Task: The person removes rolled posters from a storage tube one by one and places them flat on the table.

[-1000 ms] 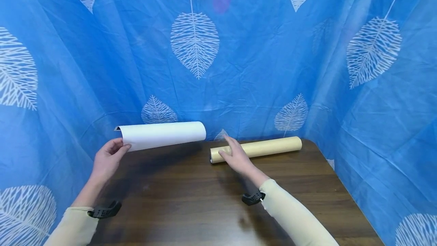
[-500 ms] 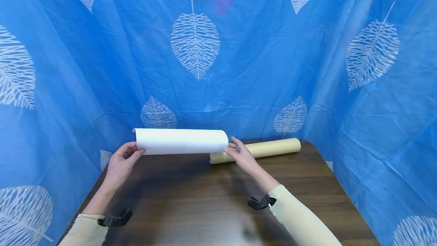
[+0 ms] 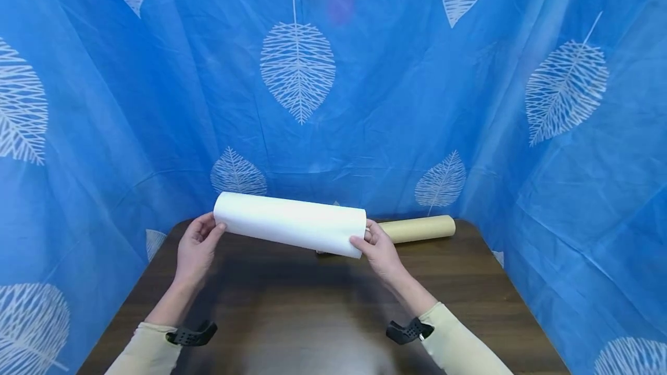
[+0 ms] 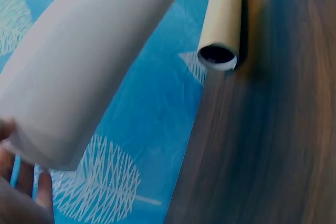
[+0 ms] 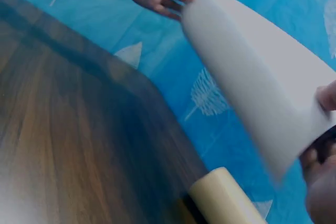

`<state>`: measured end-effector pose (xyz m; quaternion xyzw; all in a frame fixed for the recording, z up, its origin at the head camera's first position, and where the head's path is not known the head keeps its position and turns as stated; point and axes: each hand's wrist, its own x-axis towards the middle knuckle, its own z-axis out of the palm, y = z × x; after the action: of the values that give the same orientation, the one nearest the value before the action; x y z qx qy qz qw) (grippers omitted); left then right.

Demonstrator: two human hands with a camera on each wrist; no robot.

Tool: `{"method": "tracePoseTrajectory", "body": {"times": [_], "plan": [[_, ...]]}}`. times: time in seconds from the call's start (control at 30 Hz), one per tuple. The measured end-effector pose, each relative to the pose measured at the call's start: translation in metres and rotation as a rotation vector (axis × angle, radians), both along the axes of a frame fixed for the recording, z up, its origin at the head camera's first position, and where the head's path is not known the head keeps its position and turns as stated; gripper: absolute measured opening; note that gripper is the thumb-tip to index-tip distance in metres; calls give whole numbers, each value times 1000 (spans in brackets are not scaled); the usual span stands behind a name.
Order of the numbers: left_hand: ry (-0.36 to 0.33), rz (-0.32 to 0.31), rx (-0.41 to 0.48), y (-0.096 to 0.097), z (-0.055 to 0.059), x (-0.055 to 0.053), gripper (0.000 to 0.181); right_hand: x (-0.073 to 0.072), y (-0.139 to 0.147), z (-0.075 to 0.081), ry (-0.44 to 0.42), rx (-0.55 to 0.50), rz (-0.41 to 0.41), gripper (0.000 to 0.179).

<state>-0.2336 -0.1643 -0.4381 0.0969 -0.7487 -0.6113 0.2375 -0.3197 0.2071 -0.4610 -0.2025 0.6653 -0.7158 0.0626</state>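
Observation:
A curled sheet of white paper [image 3: 289, 221] is held up above the back of the table, its right end a little lower than its left. My left hand [image 3: 197, 247] pinches the left end between thumb and fingers. At the other end my right hand [image 3: 383, 252] grips the edge, thumb in front and fingers behind. Behind the sheet lies a pale yellow tube [image 3: 419, 229] on the table, its left part hidden in the head view. The left wrist view shows the tube's hollow end [image 4: 218, 56], apart from the sheet.
The dark wooden table [image 3: 292, 317] ends at a blue curtain [image 3: 365, 85] with white leaf prints, which stands behind it and at both sides. A black band [image 3: 191, 334] sits at the left wrist, another band [image 3: 409, 330] at the right.
The white sheet has moved right and its right end has dropped. My right hand, earlier apart from it near the yellow tube, has taken hold of the right end. My left hand moved right.

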Motion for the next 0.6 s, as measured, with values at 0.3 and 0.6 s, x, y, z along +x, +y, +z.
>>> {"method": "tracePoseTrajectory", "body": {"times": [0.3,0.6], "plan": [[-87,-179,373,24,6,-11,94,34,-16,-5,606,182,-23,22],[-154,-272,458,55,9,-17,99,40,-32,-24,1371,566,37,21]]}}
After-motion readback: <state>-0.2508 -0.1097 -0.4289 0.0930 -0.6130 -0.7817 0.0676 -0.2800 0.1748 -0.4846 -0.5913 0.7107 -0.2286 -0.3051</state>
